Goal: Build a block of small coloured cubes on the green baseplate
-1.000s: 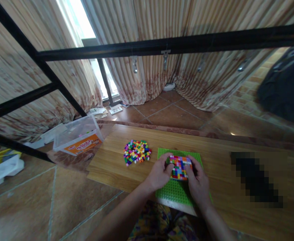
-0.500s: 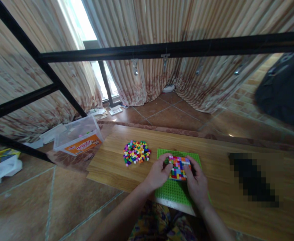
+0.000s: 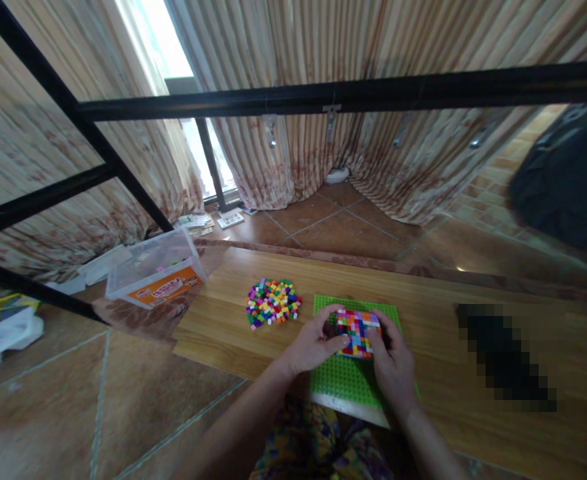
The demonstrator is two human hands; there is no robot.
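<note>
Between your left hand [image 3: 314, 344] and right hand [image 3: 395, 360] sat a brick panel [image 3: 358, 328].
Both curled partly closed, gripping its sides.

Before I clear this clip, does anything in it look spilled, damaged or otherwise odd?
Yes: a blocky, pixelated dark patch on the right of the tabletop, hiding what lies there. Otherwise nothing stands out: the loose bricks form one heap; the left hand and right hand grip the brick panel.

Hands [image 3: 312, 347] and forearms [image 3: 247, 411] bare; garment [image 3: 301, 437] patterned, yellow and purple.
</note>
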